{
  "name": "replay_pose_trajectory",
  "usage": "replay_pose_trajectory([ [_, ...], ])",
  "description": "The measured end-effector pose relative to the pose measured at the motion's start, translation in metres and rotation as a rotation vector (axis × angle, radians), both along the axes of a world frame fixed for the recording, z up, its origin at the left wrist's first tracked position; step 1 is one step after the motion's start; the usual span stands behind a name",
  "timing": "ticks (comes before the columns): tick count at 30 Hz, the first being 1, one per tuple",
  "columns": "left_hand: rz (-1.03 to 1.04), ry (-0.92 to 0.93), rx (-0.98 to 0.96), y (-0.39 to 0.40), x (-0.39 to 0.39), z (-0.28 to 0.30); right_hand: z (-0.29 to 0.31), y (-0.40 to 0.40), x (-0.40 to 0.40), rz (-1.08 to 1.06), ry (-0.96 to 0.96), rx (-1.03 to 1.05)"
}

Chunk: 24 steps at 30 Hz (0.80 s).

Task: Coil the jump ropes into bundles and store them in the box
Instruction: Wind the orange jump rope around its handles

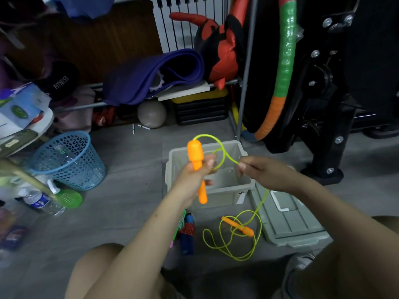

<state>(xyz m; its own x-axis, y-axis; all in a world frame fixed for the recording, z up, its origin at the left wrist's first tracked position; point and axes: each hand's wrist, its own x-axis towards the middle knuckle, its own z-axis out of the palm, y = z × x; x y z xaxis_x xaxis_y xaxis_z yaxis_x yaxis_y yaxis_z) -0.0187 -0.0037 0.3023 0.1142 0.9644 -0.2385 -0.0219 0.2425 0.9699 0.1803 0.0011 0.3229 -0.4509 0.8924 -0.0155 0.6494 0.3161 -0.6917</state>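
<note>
head view: the left hand [195, 180] has its grip closed around an orange handle [195, 162] of the jump rope, held upright above the grey box [235, 190]. the right hand [262, 172] pinches the yellow-green cord [224, 154] between thumb and fingertips, just right of the handle; the cord arcs from the handle's top over to that pinch. below the right hand the cord drops to the floor [133, 169], where it lies in loose loops around the second orange handle [237, 226]. the box sits open on the floor under both hands, its lid [289, 221] lying flat just beside it on the right. a blue mesh basket [71, 160] stands well apart to the left.
</note>
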Motion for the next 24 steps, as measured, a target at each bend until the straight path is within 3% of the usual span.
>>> replay_pose_trajectory([
  [4, -0.11, -0.143, -0.118, -0.009, 0.02, -0.002, -0.002, 0.0, -0.005, 0.053, -0.006, 0.122],
  [10, 0.012, -0.177, -0.093, -0.007, 0.023, -0.007, -0.007, -0.002, -0.017, 0.093, -0.18, 0.135],
  [12, 0.15, -0.32, -0.14, -0.005, 0.023, -0.003, -0.004, 0.0, -0.015, 0.079, -0.183, 0.034],
  [14, 0.258, -0.528, -0.177, 0.002, 0.014, 0.001, -0.001, 0.001, -0.006, 0.134, -0.199, -0.254],
  [16, 0.343, -0.673, -0.177, 0.01, -0.003, 0.007, 0.002, 0.001, 0.003, 0.276, -0.406, -0.475],
  [18, 0.386, -0.715, -0.162, 0.019, -0.02, 0.014, -0.001, 0.003, 0.013, 0.307, -0.672, -0.466],
  [19, 0.377, -0.689, -0.155, 0.019, -0.025, 0.018, -0.002, 0.006, 0.018, 0.258, -0.724, -0.412],
  [21, 0.336, -0.509, -0.095, 0.019, -0.032, 0.017, -0.005, 0.011, 0.025, 0.104, -0.62, -0.319],
  [24, 0.284, -0.064, 0.082, 0.016, -0.027, 0.005, -0.003, 0.012, 0.022, -0.068, -0.095, -0.258],
])
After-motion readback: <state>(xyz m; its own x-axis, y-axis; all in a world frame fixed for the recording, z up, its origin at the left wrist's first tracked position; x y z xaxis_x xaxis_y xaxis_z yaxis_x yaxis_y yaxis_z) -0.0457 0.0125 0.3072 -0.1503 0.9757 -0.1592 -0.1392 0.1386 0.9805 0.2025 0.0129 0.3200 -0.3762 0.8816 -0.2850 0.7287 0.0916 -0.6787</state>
